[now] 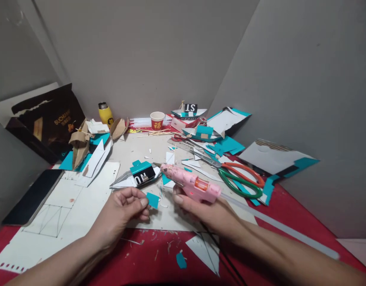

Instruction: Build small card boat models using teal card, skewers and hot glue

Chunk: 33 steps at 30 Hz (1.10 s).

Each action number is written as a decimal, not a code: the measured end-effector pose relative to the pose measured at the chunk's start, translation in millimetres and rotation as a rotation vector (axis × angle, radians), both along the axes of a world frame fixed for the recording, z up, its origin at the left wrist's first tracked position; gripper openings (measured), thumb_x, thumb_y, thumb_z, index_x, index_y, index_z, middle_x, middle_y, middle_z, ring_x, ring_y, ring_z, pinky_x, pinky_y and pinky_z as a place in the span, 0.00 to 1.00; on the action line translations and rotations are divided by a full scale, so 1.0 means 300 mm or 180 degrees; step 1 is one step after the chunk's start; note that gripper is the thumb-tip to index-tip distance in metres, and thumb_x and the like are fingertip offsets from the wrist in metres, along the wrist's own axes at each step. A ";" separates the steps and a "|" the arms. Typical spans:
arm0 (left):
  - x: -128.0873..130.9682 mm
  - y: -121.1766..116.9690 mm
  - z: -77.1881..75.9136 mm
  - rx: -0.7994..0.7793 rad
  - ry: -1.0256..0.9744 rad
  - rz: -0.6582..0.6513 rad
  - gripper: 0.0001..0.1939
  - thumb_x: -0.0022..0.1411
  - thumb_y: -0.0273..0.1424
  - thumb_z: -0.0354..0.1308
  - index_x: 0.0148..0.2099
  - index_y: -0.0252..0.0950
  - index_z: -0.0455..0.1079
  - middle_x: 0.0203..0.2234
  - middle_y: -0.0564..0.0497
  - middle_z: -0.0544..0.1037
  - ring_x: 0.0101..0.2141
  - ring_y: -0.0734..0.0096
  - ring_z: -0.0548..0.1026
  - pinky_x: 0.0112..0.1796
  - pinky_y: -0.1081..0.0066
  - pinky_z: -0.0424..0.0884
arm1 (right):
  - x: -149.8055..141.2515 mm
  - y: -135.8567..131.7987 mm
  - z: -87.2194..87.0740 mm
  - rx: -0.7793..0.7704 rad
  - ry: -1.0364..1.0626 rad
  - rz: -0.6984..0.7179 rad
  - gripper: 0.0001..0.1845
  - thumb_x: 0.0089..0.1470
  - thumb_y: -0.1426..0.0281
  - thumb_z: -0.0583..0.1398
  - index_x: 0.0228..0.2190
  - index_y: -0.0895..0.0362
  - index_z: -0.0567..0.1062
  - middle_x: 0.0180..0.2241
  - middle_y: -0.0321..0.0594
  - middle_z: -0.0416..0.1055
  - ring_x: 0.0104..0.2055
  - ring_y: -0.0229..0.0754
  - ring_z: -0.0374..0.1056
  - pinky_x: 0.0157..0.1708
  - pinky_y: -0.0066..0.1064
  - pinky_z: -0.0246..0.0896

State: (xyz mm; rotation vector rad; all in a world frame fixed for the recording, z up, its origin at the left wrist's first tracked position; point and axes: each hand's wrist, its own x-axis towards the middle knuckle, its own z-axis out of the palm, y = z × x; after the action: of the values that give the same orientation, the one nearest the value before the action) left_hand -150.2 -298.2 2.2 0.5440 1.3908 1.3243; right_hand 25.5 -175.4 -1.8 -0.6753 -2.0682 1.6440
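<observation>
Between the thumb and fingers of my left hand (125, 208) is a small teal piece of card (153, 200). My right hand (205, 212) is wrapped round a pink hot glue gun (190, 182), its nozzle pointing left and a long clear glue stick (278, 222) sticking out of its back. A small red light glows on the gun's side. Just beyond my hands lies a paper boat (135, 174) with a teal and black cabin marked with white letters. The gun's nozzle is close to the boat's right end; whether they touch I cannot tell.
Large scissors (241, 178) with orange and green handles lie at right among card scraps. Other model boats (189, 113) stand at the back, near a paper cup (157, 120) and a yellow bottle (105, 114). A phone (34, 196) lies left. The gun's black cord (223, 254) trails toward me.
</observation>
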 end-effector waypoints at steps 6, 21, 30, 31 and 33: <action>0.035 0.051 0.018 0.0138 0.0071 -0.0378 0.11 0.52 0.36 0.67 0.29 0.34 0.72 0.18 0.53 0.75 0.22 0.77 0.71 0.28 0.76 0.68 | -0.025 -0.022 -0.023 -0.1188 0.0151 0.0094 0.14 0.49 0.59 0.64 0.31 0.57 0.70 0.23 0.30 0.63 0.23 0.32 0.57 0.24 0.25 0.55; 0.070 0.083 -0.006 0.0210 -0.1308 -0.0732 0.10 0.56 0.31 0.64 0.28 0.31 0.70 0.18 0.54 0.71 0.19 0.81 0.69 0.26 0.78 0.71 | 0.013 -0.037 -0.018 -0.1248 0.0571 -0.0016 0.12 0.49 0.62 0.65 0.33 0.55 0.71 0.31 0.36 0.69 0.32 0.38 0.68 0.37 0.32 0.65; 0.072 0.071 -0.012 0.0249 -0.1720 -0.1047 0.06 0.53 0.26 0.63 0.27 0.29 0.71 0.20 0.52 0.69 0.19 0.81 0.64 0.21 0.79 0.69 | 0.025 -0.054 -0.008 -0.0783 0.0266 0.0013 0.11 0.48 0.64 0.66 0.32 0.55 0.73 0.31 0.36 0.70 0.33 0.39 0.68 0.34 0.31 0.66; 0.074 0.069 -0.012 0.0249 -0.1784 -0.1070 0.05 0.53 0.26 0.63 0.27 0.29 0.71 0.21 0.52 0.69 0.19 0.81 0.64 0.21 0.79 0.69 | 0.027 -0.055 -0.008 -0.0753 0.0268 0.0024 0.12 0.48 0.65 0.66 0.35 0.55 0.73 0.31 0.36 0.70 0.33 0.39 0.68 0.34 0.31 0.66; 0.076 0.070 -0.014 0.0235 -0.1754 -0.0958 0.05 0.53 0.26 0.63 0.28 0.30 0.70 0.20 0.53 0.68 0.19 0.81 0.63 0.21 0.79 0.70 | 0.024 -0.052 -0.014 -0.0741 0.0352 0.0001 0.17 0.48 0.66 0.66 0.42 0.53 0.73 0.33 0.37 0.70 0.34 0.39 0.69 0.33 0.30 0.66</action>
State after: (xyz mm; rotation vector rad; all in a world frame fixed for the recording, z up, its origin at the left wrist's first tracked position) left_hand -127.4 -277.3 -2.0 0.3781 0.7777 1.1658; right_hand 32.6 -191.0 -6.1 -0.6414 -1.8179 1.8968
